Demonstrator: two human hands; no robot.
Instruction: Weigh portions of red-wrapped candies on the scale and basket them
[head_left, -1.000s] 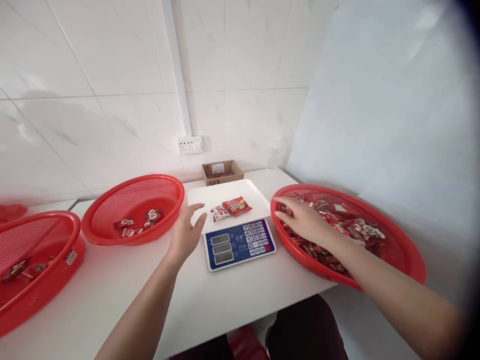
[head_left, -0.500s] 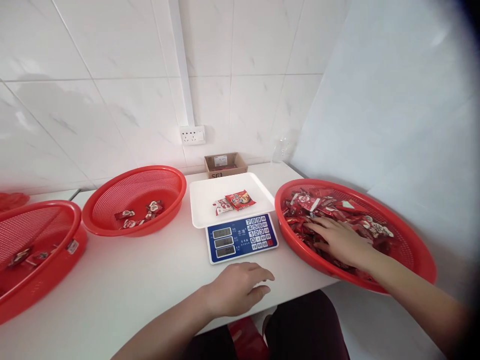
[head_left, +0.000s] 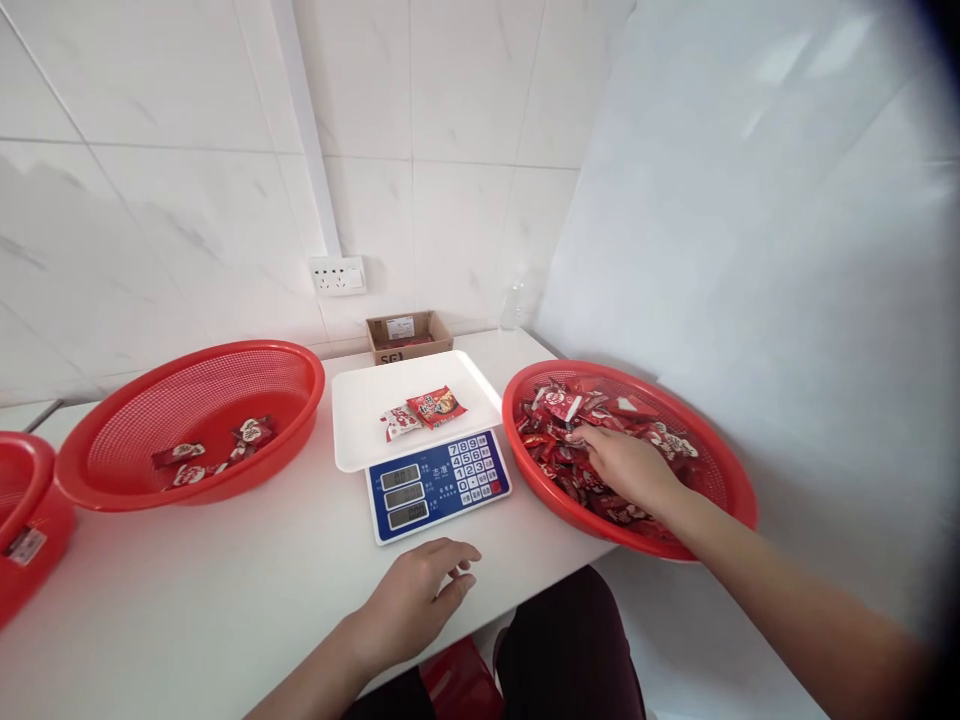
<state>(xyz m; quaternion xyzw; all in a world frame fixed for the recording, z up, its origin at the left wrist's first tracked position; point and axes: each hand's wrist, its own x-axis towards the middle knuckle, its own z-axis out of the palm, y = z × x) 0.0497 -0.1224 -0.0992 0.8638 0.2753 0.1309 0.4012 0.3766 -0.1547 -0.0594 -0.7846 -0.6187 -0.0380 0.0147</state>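
Observation:
My right hand (head_left: 626,465) reaches into the red basket (head_left: 724,490) on the right, which is heaped with small wrapped snack packets (head_left: 559,403). Its thumb and fingers are pinched together on a packet at the top of the heap; most of that packet is hidden. My left hand (head_left: 416,595) hovers at the table's front edge, below the scale. It is empty, with fingers loosely bent and the thumb apart. On the white pan (head_left: 356,415) of the blue digital scale (head_left: 442,485) lie a red snack packet (head_left: 437,406) and a white-and-red one (head_left: 400,422), touching.
Another red basket (head_left: 90,450) stands left of the scale with several packets in it. Part of a third basket (head_left: 34,560) shows at the left edge. Behind the scale sit a small cardboard box (head_left: 410,337) and a clear plastic item (head_left: 513,305) by the wall.
The view has turned to the right. My right hand's fingers, spread over the packets before, are now closed in a pinch. The packets on the scale have not moved.

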